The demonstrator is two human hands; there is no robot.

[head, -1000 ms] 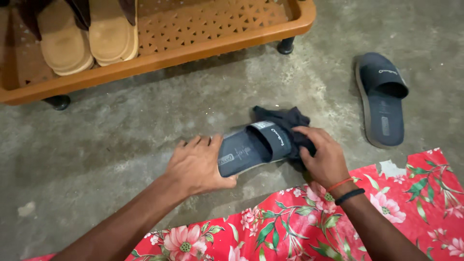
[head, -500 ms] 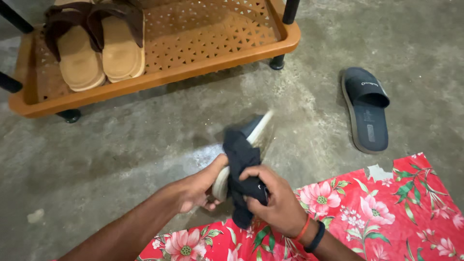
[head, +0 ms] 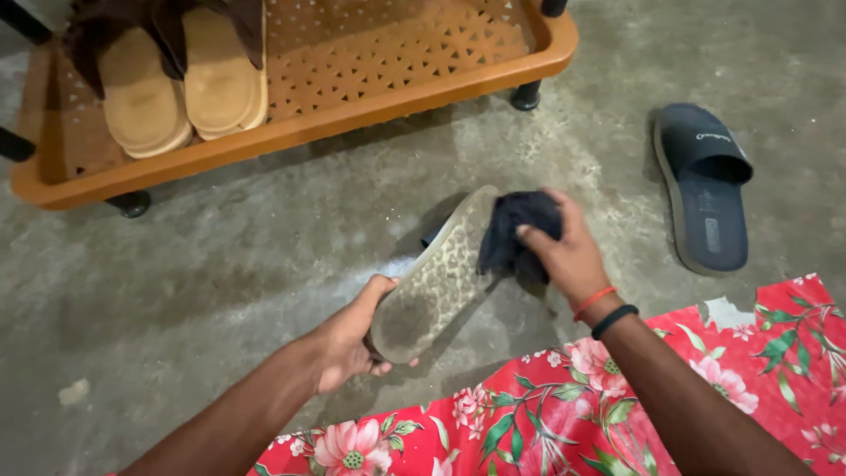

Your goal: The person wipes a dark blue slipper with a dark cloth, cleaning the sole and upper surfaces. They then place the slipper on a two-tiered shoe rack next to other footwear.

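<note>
Left hand: the left hand (head: 348,339) grips the heel end of a slipper (head: 432,278), thumb on the near edge, fingers curled under and hidden, clenched on it.
Slipper: held just above the floor (head: 220,264), turned sole-up; the pale, speckled, dirty sole faces the camera.
Long axis: the slipper runs diagonally, heel low at the left hand, toe rising up and to the right toward the right hand.
Right hand: the right hand (head: 564,247) holds a bunched dark cloth (head: 520,229); the fingers are clenched around the cloth.
Key relation: the cloth sits at the slipper's toe end, pressed against the right edge of the sole, as far as the view allows; exact contact is hard to tell under the folds. The right hand is nearer the toe, the left nearer the heel.
Wrist: a red band and a black band circle the right wrist.
Second slipper: a dark matching slipper (head: 705,189) lies upright on the floor, well apart to the right.
Rack: an orange shoe rack (head: 388,62) stands along the far side; a pair of tan sandals (head: 181,79) rests at its left end.
Near edge: a red floral fabric (head: 546,414) covers the bottom right.
</note>
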